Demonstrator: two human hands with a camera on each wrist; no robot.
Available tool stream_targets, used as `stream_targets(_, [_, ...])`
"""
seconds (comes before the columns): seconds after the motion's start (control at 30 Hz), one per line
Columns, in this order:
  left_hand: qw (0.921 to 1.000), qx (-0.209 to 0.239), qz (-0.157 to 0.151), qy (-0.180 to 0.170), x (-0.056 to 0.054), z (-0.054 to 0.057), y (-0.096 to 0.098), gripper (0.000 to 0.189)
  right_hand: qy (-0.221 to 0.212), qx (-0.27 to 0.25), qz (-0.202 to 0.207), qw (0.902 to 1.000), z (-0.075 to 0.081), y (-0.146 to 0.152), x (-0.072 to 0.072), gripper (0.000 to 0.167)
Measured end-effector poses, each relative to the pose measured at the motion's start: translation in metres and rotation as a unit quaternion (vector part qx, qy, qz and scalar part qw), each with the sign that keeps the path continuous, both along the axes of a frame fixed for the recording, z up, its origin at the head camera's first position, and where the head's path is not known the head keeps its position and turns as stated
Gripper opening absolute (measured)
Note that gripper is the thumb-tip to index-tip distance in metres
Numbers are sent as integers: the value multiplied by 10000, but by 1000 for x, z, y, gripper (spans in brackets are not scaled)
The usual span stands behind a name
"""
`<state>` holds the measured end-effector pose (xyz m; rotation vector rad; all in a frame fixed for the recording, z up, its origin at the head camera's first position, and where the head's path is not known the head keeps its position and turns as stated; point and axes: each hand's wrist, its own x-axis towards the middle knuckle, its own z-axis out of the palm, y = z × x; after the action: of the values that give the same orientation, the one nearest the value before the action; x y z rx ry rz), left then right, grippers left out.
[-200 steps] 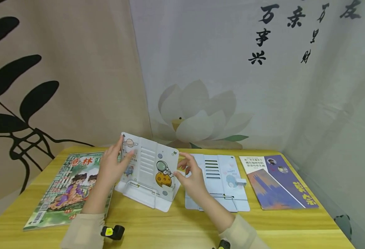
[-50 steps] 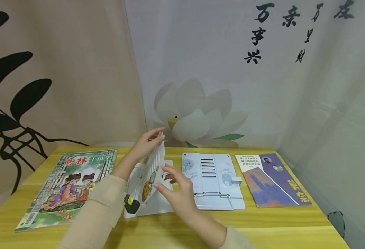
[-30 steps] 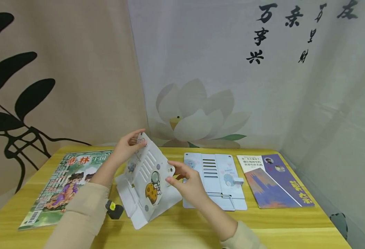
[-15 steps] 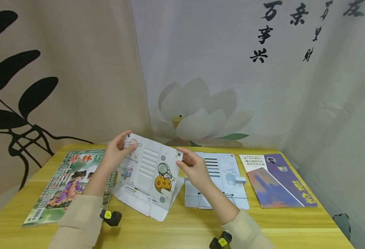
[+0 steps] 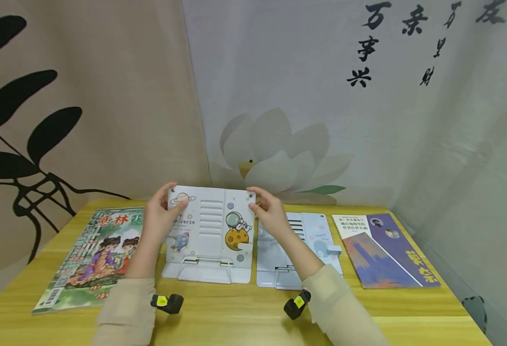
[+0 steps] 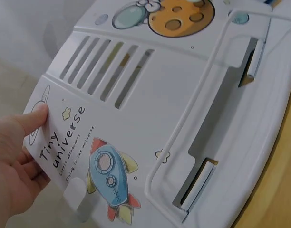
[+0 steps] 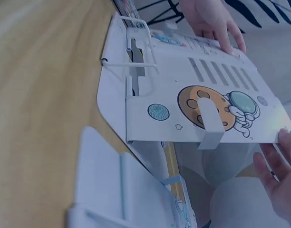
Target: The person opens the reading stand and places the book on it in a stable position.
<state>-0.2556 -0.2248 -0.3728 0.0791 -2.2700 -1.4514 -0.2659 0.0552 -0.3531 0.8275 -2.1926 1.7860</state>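
Note:
A white book stand (image 5: 212, 226) with planet, rocket and astronaut prints faces me left of the table's middle, its panel raised and its base at the table. My left hand (image 5: 154, 216) pinches its upper left edge, thumb on the printed front and fingers behind. At the top right corner, my right hand (image 5: 274, 216) pinches the panel between thumb and fingers. The left wrist view shows the slotted panel (image 6: 155, 85) and the wire page holder (image 6: 183, 114) along its bottom. In the right wrist view a small side clip (image 7: 210, 121) sticks out from the panel's edge.
A second, pale blue book stand (image 5: 315, 235) lies just right, partly behind my right forearm. A magazine (image 5: 84, 269) lies at the left, a purple-covered book (image 5: 387, 254) at the right. A printed curtain (image 5: 279, 86) hangs behind the wooden table (image 5: 236, 317).
The stand's panel has turned from nearly edge-on, through a slant, to face me squarely. My right hand has moved from its side edge up to the top right corner; my left stays near the top left.

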Motion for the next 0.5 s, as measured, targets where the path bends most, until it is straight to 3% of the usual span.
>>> stream_targets(0.1, [9998,94,146,29,-3,-2,2,57,-249,114,8,9996,0,0,-9,39])
stream_targets(0.33, [9989,299,280,212,-12,-7,6,57,-491,-50,-108,9987,-24,-2,-46,40])
stream_targets(0.5, [9975,541,289,352,-15,-9,8,57,-488,-157,-498,9974,-30,-11,-51,40])
